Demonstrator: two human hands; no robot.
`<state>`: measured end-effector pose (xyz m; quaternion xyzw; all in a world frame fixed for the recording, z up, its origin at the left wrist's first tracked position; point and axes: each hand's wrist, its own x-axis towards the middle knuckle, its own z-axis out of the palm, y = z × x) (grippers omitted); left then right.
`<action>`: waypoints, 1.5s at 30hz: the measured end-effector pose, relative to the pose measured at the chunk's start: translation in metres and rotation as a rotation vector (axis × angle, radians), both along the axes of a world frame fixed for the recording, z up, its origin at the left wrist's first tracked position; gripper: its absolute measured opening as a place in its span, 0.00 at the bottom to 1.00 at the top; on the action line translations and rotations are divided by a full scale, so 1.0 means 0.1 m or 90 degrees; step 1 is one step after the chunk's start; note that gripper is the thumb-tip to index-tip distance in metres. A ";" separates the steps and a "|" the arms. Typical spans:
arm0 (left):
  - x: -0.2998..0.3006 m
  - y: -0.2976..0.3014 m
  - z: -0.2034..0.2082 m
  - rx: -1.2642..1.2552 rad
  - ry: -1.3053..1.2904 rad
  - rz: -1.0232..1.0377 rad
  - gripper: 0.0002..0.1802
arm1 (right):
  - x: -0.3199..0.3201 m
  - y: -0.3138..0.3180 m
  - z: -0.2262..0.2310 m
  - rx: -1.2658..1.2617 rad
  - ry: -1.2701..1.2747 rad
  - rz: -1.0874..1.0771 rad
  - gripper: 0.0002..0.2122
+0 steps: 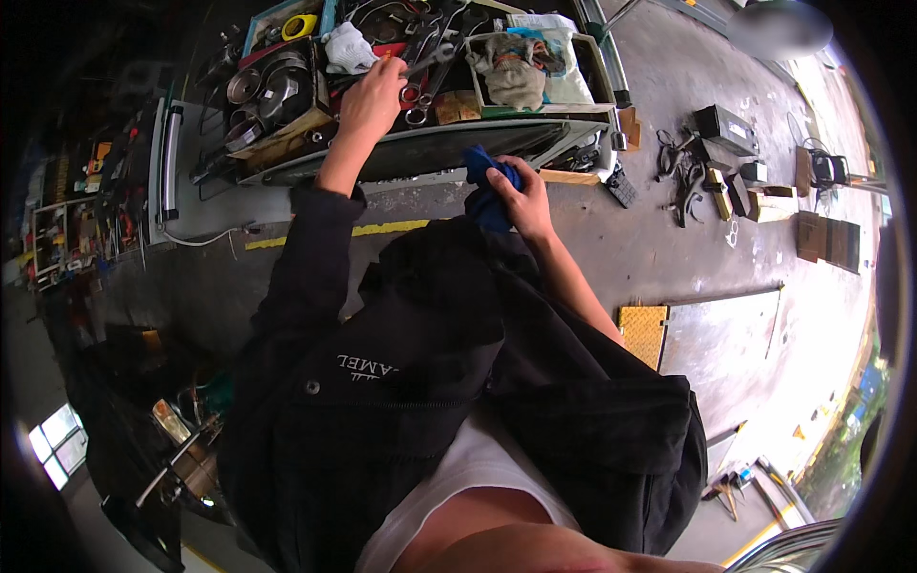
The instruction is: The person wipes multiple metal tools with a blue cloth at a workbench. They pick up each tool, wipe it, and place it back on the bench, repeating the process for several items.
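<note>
My left hand [374, 95] reaches out over the tool cart's top tray [420, 143] and closes on a metal wrench [432, 59] lying among other spanners. Red-handled pliers [411, 94] lie just beside its fingers. My right hand [519, 196] is held near the cart's front edge, gripping a crumpled dark blue rag [484, 196]. My black jacket [401, 382] fills the lower middle of the view.
The cart tray holds round metal parts [267, 88], a white rag [348, 48], a yellow tape roll [300, 25] and a bin of grey gloves [516, 69]. Loose tools and dark boxes [726, 162] lie on the concrete floor to the right. A yellow tactile plate [644, 331] sits beside me.
</note>
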<state>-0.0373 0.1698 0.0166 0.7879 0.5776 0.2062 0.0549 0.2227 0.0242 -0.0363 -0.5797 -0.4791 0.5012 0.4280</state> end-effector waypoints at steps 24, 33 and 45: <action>0.43 -1.55 -0.08 -0.418 -0.884 0.041 0.03 | -0.66 0.35 0.71 0.556 -0.350 0.130 0.16; 0.13 -1.58 -0.24 -0.441 -0.893 0.210 0.32 | -0.59 0.13 0.70 0.463 -0.112 0.382 0.17; 0.20 -1.54 -0.28 -0.394 -0.960 0.298 0.30 | -0.27 0.45 0.67 0.073 0.163 0.181 0.20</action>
